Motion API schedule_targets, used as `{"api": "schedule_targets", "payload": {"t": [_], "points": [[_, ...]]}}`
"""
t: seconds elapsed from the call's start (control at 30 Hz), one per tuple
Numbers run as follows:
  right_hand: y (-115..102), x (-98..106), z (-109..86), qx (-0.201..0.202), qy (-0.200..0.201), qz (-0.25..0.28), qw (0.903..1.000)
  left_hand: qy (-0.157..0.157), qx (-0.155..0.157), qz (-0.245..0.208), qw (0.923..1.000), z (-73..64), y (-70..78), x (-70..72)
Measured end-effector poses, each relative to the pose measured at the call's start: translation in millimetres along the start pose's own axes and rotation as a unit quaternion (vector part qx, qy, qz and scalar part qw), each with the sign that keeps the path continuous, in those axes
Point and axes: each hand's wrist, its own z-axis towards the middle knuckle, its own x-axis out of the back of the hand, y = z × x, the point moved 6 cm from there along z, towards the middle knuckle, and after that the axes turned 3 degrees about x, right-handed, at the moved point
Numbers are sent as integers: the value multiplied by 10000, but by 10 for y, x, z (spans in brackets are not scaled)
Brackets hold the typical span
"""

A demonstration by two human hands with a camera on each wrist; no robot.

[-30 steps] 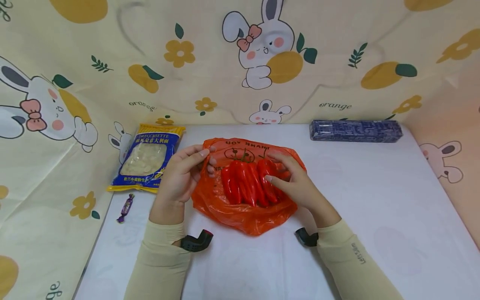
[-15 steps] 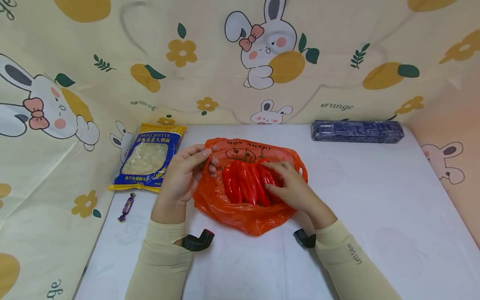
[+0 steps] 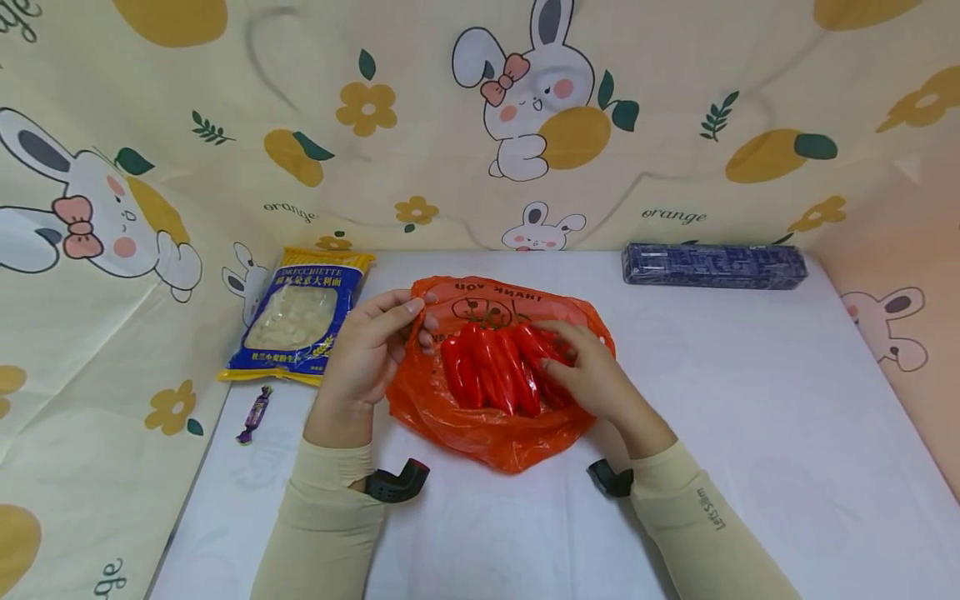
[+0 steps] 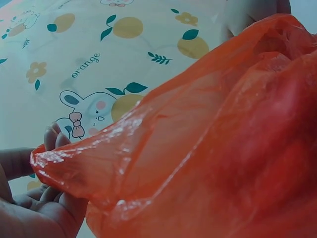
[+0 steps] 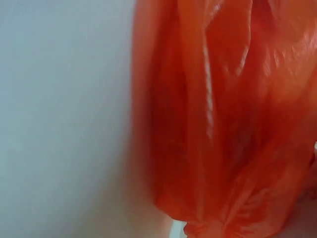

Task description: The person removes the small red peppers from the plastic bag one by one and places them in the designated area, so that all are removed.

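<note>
Red peppers [image 3: 487,367] inside an orange bag [image 3: 502,442], centre of head view.
Head: left hand [image 3: 363,354] pinches the bag's edge, apparently to keep the mouth spread; right hand [image 3: 602,379], angled inward, curls thumb and fingers round the rightmost peppers. Left wrist: pinch confirmed, lower left. Right wrist: bag at right; grip not shown.

Smooth, glossy surfaces are shown by the peppers [image 3: 495,367], thin, crinkled, shiny plastic by the carrier bag [image 3: 498,442], and glossy film by the orecchiette packet [image 3: 292,317].
</note>
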Motion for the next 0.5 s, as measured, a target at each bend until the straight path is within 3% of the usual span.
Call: {"api": "schedule_targets", "payload": {"t": [0.1, 0.23, 0.5], "points": [[-4, 41, -30, -242, -94, 534, 9982, -6, -22, -8, 10000, -3, 2, 4], [9, 92, -67, -657, -248, 1326, 9887, -3, -13, -33, 10000, -7, 2, 9], [-94, 202, -81, -533, -348, 2536, 9652, -15, -6, -92, 10000, -13, 9, 5]]}}
